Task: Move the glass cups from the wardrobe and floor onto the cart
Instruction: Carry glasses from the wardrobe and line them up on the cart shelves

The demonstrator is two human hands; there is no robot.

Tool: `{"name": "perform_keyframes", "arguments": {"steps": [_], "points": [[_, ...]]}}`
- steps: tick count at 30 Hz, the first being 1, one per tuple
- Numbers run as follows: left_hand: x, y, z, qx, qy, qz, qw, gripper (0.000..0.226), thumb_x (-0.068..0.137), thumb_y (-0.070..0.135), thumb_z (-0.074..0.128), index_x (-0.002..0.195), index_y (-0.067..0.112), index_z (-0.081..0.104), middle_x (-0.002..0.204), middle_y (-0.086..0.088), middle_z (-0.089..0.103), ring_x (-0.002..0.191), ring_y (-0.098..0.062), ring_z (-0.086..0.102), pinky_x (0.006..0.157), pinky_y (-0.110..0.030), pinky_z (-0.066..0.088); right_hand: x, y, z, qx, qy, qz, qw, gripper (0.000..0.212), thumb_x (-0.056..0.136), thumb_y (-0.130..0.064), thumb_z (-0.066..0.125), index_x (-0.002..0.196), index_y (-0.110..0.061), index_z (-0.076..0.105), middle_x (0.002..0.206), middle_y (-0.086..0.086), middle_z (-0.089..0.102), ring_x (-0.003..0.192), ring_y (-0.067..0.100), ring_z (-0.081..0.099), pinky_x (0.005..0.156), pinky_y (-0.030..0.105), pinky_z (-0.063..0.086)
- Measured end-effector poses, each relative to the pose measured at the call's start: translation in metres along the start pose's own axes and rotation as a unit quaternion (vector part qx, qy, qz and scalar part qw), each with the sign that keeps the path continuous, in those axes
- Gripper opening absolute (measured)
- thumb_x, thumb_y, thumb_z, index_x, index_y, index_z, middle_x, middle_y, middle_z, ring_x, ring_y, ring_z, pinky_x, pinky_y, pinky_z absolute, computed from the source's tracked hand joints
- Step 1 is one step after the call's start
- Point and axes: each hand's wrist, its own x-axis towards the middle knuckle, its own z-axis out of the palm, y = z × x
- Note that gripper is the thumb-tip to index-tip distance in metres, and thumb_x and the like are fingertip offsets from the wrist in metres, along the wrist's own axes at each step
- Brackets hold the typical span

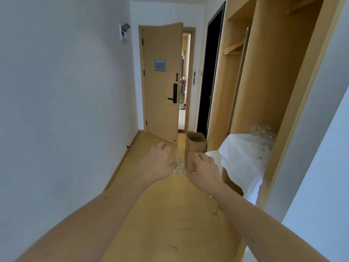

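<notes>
Between left hand [159, 163] and right hand [204, 170], floor glass cups [178, 166].

Both arms reached forward over the wooden floor [170, 214]. The left hand [158, 163] and the right hand [203, 170] hung close together, fingers curved downward, with a cluster of glass cups [178, 165] on the floor between and just beyond them; whether either hand touched a cup could not be told. Just past the right hand stood a cardboard box [196, 141]. To that hand's right, a white cloth [239, 157] draped a wardrobe [268, 82] shelf, more glasses [263, 137] on it. Far ahead of both hands a door [162, 82] stood ajar.
</notes>
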Motion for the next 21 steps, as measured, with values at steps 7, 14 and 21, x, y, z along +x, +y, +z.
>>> {"name": "perform_keyframes", "arguments": {"steps": [7,14,21], "points": [[0.101,-0.049,0.013,-0.032,-0.031,0.062,0.997,0.067,0.093,0.047,0.064,0.15,0.018,0.043,0.153,-0.01,0.039,0.139,-0.031,0.036,0.108,-0.047,0.042,0.087,0.001,0.028,-0.032,0.002,0.076,0.997,0.061,0.091,-0.044,0.06,0.146,-0.025,0.044,0.149,0.005,0.046,0.133,0.033,0.041,0.102,0.044,0.044],[0.185,-0.07,0.037,-0.042,-0.045,0.119,0.991,0.061,0.092,0.046,0.066,0.143,0.019,0.049,0.149,-0.008,0.044,0.136,-0.027,0.039,0.106,-0.043,0.044,0.152,0.015,0.044,-0.051,0.008,0.145,0.988,0.065,0.092,-0.046,0.057,0.152,-0.03,0.037,0.154,0.003,0.041,0.137,0.031,0.038,0.107,0.045,0.042],[0.259,-0.061,0.085,-0.057,-0.063,0.16,0.983,0.054,0.088,0.048,0.07,0.132,0.021,0.056,0.132,-0.003,0.054,0.128,-0.027,0.045,0.101,-0.04,0.045,0.195,0.061,0.059,-0.072,-0.002,0.196,0.978,0.067,0.094,-0.05,0.055,0.154,-0.03,0.033,0.158,0.003,0.036,0.139,0.029,0.036,0.108,0.043,0.04]]}}
